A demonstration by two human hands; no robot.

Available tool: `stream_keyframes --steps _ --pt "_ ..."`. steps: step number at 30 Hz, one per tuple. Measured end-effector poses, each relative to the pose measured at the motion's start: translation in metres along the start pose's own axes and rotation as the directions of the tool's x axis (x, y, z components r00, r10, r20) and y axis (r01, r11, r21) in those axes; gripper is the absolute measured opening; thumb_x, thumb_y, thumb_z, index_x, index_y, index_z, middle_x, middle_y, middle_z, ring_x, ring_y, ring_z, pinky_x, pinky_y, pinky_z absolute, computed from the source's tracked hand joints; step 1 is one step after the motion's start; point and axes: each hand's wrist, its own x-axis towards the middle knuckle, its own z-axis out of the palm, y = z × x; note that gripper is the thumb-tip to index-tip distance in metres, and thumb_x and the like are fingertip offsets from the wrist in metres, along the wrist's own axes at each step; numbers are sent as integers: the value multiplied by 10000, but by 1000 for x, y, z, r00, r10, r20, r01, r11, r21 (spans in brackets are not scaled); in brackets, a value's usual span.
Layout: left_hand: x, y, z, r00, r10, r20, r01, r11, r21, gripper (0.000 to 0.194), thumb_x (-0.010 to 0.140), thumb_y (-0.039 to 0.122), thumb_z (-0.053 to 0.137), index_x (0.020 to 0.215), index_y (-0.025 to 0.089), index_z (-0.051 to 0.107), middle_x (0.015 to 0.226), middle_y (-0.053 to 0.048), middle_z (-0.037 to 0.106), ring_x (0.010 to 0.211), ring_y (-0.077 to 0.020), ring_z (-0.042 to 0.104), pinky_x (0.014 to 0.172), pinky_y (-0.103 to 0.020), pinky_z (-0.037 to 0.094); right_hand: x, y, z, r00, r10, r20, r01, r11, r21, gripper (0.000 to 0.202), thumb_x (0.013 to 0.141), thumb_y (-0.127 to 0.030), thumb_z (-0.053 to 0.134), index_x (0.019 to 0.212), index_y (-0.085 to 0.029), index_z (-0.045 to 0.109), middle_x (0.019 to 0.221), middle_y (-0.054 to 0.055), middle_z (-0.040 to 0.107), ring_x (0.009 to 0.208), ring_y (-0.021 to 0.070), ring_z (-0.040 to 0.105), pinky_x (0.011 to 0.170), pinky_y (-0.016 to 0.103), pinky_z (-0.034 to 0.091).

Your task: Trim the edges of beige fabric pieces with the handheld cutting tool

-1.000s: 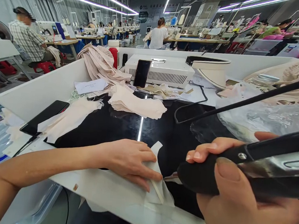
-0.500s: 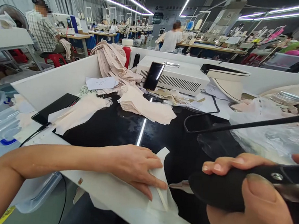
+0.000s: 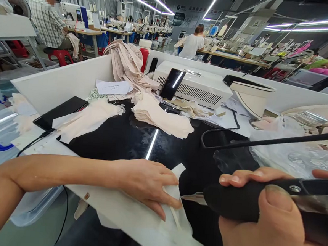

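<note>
My left hand (image 3: 149,185) lies flat with fingers apart, pressing a thin white fabric piece (image 3: 182,220) at the front edge of the glossy black surface (image 3: 116,140). A narrow pale strip runs across that piece below my fingertips. At the right, my right hand (image 3: 270,224) is wrapped round a black-handled tool (image 3: 231,205). Its pointed metal tip meets the fabric edge beside my left index finger.
A stack of peach fabric pieces (image 3: 161,117) lies behind my hands, with more pieces (image 3: 91,118) at the left. A phone (image 3: 172,84) leans on a white vented box (image 3: 194,83). A black bent rod (image 3: 274,142) crosses the right side beside clear plastic (image 3: 290,149).
The tool in my right hand has shifted left and slightly up, and its tip now meets the fabric by my left index finger. My left hand stays on the piece.
</note>
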Motion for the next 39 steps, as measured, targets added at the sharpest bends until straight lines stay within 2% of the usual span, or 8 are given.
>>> stream_keyframes --steps 9,16,20,25,28,30,33,39 --pt "-5 -4 6 998 14 -55 -15 1000 -18 433 1262 640 797 1484 286 911 1424 -160 817 1299 -282 832 1192 -384 692 13 -10 18 999 -17 -45 18 1000 20 819 760 -504 1112 1410 -440 618 1074 -15 812 703 309 812 546 521 714" --pt "-9 -4 6 998 12 -65 -14 1000 -27 422 1290 608 750 1507 284 913 1438 -174 820 1316 -281 830 1237 -382 679 14 1 24 981 -125 -146 137 987 77 640 641 -335 1097 1147 -348 705 767 -107 717 481 195 629 435 386 623" --pt "-9 -5 7 998 13 -67 -15 999 -32 451 1320 614 679 1494 270 913 1470 -187 811 1365 -290 817 1253 -385 662 10 -8 33 981 -91 -173 108 990 92 565 622 -260 1055 1083 -327 735 741 -107 760 484 187 642 455 348 611" --pt "-11 11 11 998 -20 -60 18 1000 -23 541 1276 683 740 1519 216 867 1408 -206 806 1294 -321 822 1167 -424 696 5 -16 29 987 -23 -159 38 995 93 566 601 -231 1063 1069 -312 755 762 -91 781 519 187 685 485 331 614" --pt "-15 24 9 992 -53 -112 52 999 -7 571 1266 684 760 1539 186 822 1400 -205 813 1318 -339 830 1163 -444 712 1 -17 24 991 1 -137 13 995 98 590 608 -238 1083 1096 -310 761 792 -88 791 540 197 710 503 350 635" --pt "-16 25 6 986 -66 -153 63 998 -22 514 1311 618 703 1511 157 811 1410 -201 832 1361 -321 834 1239 -428 696 -2 -18 22 992 -3 -128 15 995 94 602 615 -255 1110 1104 -314 765 792 -86 790 542 204 717 501 357 640" --pt "-14 11 0 986 -79 -149 71 996 -61 401 1363 430 612 1411 93 824 1390 -208 871 1373 -288 855 1290 -373 680 -6 -19 23 993 -18 -116 29 996 90 594 663 -327 1150 1116 -327 766 799 -84 794 535 208 716 505 367 652" --pt "3 -38 -3 1000 -13 18 17 973 -230 379 1282 90 525 1488 63 842 1539 -220 879 1606 -280 796 1420 -344 611 -12 -17 24 996 -70 -61 77 990 118 540 808 -314 1137 1206 -349 773 849 -78 823 554 199 722 527 351 667"
